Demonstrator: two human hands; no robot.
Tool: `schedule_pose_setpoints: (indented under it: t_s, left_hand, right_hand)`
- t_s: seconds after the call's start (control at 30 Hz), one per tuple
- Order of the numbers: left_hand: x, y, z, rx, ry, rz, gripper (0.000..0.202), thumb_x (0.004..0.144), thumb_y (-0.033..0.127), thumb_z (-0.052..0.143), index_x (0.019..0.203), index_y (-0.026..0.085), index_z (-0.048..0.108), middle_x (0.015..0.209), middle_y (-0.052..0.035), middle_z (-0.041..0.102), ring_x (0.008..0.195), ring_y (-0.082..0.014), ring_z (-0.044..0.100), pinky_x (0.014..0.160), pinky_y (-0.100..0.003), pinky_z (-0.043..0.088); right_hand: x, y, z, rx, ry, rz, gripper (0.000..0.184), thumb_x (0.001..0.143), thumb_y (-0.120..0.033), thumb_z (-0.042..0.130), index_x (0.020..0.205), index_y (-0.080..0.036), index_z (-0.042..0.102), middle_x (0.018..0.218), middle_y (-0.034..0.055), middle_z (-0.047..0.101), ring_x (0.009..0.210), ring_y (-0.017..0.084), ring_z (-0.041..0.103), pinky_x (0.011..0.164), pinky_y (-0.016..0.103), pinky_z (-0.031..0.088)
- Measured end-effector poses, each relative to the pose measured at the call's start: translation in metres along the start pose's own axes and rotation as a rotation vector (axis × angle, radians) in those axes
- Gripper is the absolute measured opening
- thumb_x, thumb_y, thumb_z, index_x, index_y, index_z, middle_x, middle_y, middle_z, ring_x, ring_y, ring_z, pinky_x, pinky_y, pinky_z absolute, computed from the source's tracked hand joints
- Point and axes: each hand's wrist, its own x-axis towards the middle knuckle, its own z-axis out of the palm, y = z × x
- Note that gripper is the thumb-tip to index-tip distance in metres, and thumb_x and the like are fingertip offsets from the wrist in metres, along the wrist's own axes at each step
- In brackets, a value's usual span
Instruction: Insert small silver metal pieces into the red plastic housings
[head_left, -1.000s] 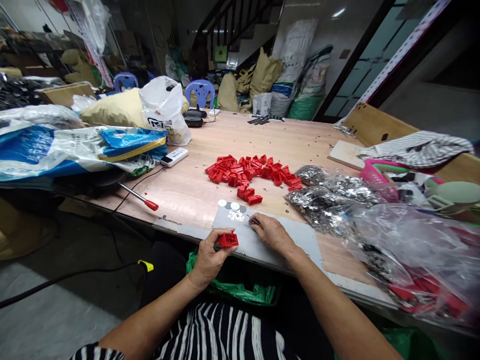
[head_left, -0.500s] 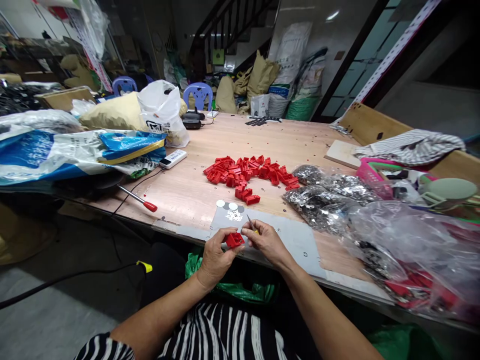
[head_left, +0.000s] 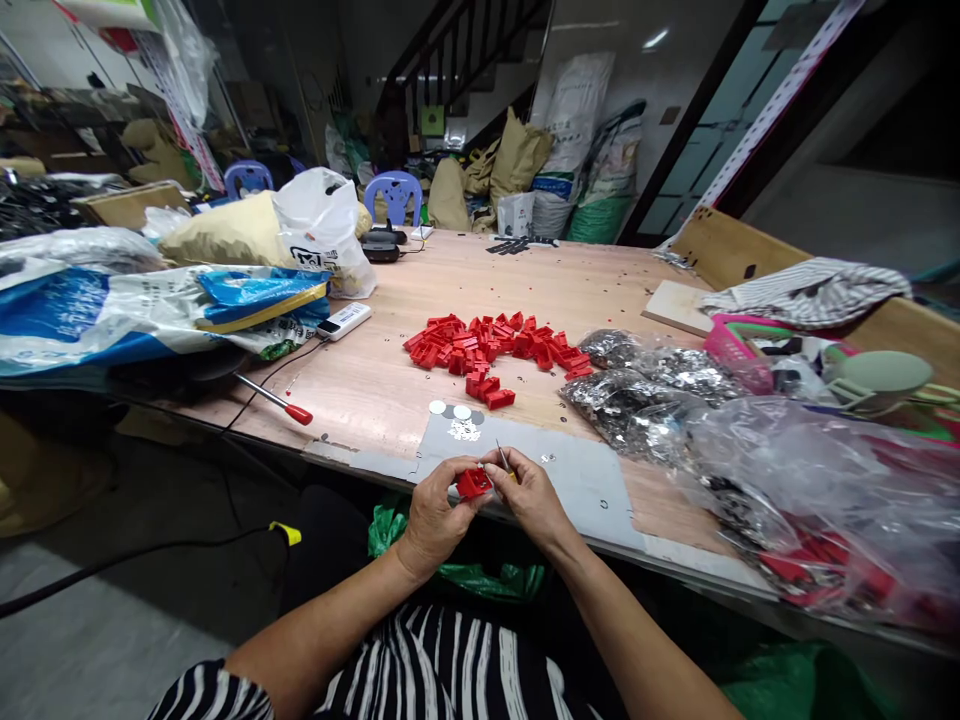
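My left hand point(head_left: 441, 508) grips a small red plastic housing point(head_left: 474, 484) between thumb and fingers, its hollow side facing up. Close against it on the right, my right hand point(head_left: 531, 497) holds a thin pointed metal tool point(head_left: 503, 456) with a bit of yellow on it. The tool's tip points up and away from the housing. Whether the right fingertips also pinch a small part is too small to tell. Beyond the hands, small white pieces point(head_left: 464, 430) and white discs point(head_left: 462, 412) lie on a grey mat point(head_left: 577, 480).
A heap of red housings point(head_left: 480, 345) lies mid-table. Clear bags of metal pieces point(head_left: 622, 410) are at right, beside a pink basket point(head_left: 731, 350). A red-tipped lever point(head_left: 298, 413), a white device point(head_left: 345, 320) and plastic sacks point(head_left: 150, 310) are at left.
The red housing has tilted slightly in my left hand. My right hand has come a little closer to it, and the pointed tool stands more upright. The view has shifted slightly.
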Motion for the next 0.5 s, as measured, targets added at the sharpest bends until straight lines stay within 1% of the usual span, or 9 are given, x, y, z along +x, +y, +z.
schedule_pose_setpoints:
  t_s: [0.17, 0.33, 0.43, 0.5]
  left_hand:
    - [-0.001, 0.001, -0.001, 0.020, 0.000, 0.003, 0.032, 0.077, 0.024, 0.069, 0.106, 0.022, 0.057, 0.104, -0.0056, 0.068, 0.099, -0.0191, 0.064, 0.089, -0.033, 0.051]
    - [-0.001, 0.001, 0.000, 0.015, -0.021, 0.037, 0.029, 0.078, 0.021, 0.067, 0.106, 0.021, 0.058, 0.106, -0.0061, 0.067, 0.101, -0.0192, 0.063, 0.090, -0.035, 0.051]
    - [-0.001, 0.002, 0.002, 0.005, -0.048, 0.068, 0.027, 0.080, 0.017, 0.063, 0.106, 0.022, 0.058, 0.109, -0.0069, 0.065, 0.104, -0.0193, 0.061, 0.092, -0.037, 0.050]
    - [-0.001, 0.002, 0.004, 0.004, -0.057, 0.093, 0.027, 0.081, 0.015, 0.060, 0.107, 0.023, 0.058, 0.110, -0.0075, 0.064, 0.105, -0.0197, 0.060, 0.093, -0.038, 0.050]
  right_hand:
    - [-0.004, 0.002, -0.001, -0.128, 0.025, -0.034, 0.023, 0.081, -0.041, 0.055, 0.086, -0.019, 0.059, 0.072, -0.0016, 0.057, 0.057, 0.011, 0.046, 0.054, 0.024, 0.039]
    - [-0.009, -0.009, -0.005, -0.272, 0.036, -0.085, 0.016, 0.083, -0.035, 0.053, 0.081, -0.019, 0.057, 0.076, -0.0001, 0.060, 0.069, 0.014, 0.053, 0.066, 0.026, 0.043]
    - [-0.013, -0.012, -0.003, -0.316, 0.041, -0.100, 0.013, 0.084, -0.033, 0.051, 0.086, -0.021, 0.055, 0.077, 0.0000, 0.059, 0.068, 0.014, 0.053, 0.066, 0.026, 0.044]
    - [-0.014, -0.010, -0.002, -0.288, 0.041, -0.101, 0.014, 0.084, -0.033, 0.051, 0.091, -0.022, 0.054, 0.078, 0.0002, 0.057, 0.068, 0.014, 0.052, 0.065, 0.026, 0.044]
